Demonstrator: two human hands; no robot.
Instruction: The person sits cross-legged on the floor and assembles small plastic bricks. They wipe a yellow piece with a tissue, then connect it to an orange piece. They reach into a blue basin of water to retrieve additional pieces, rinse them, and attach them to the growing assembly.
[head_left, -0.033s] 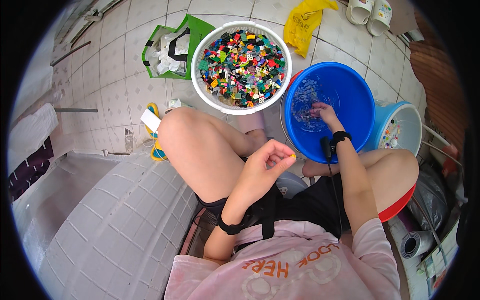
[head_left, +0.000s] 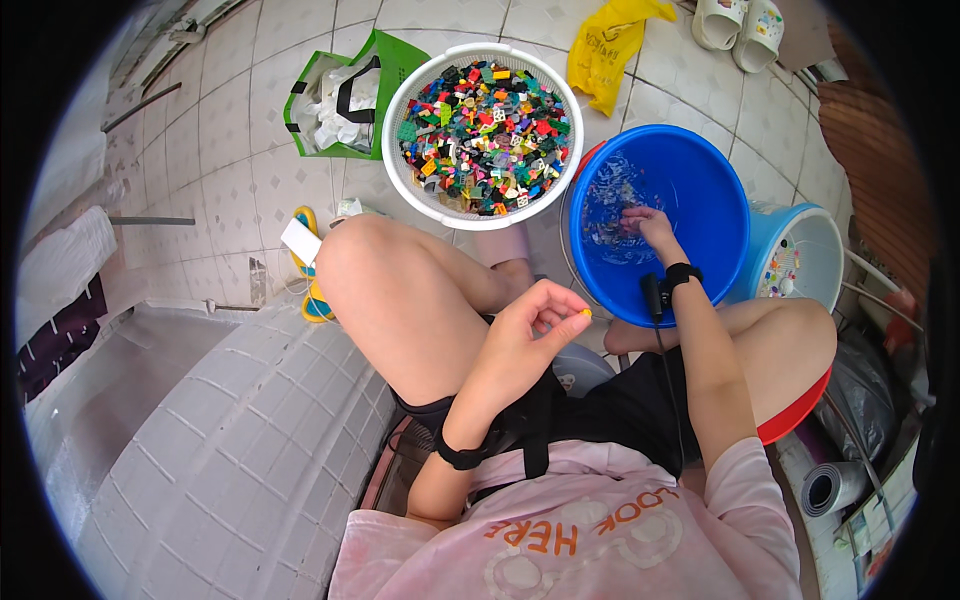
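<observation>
Above the bent left knee, a tiny yellow piece (head_left: 586, 314) is pinched between thumb and forefinger of the left hand (head_left: 530, 325), the other fingers curled in loosely; it is held up close, seemingly so it can be looked over. Further right, the right hand (head_left: 648, 226) is sunk into the water of the blue basin (head_left: 715, 180), fingers bent down among small pieces at the bottom; whether anything is actually gripped there cannot be told through the ripples. The basin is set just in front of the seated legs, within easy reach. Touching it on the left, a white colander basket (head_left: 420, 190) is heaped with mixed coloured building bricks (head_left: 485, 135). To the basin's right, a light blue bucket (head_left: 830, 235) is seen with a few coloured pieces inside. Behind the basket, a green bag (head_left: 385, 60) lies on the tiled floor (head_left: 200, 150), and a yellow plastic bag (head_left: 605, 45) is crumpled near a pair of pale slippers (head_left: 740, 22). A red stool (head_left: 795, 415) shows beneath the right thigh.
</observation>
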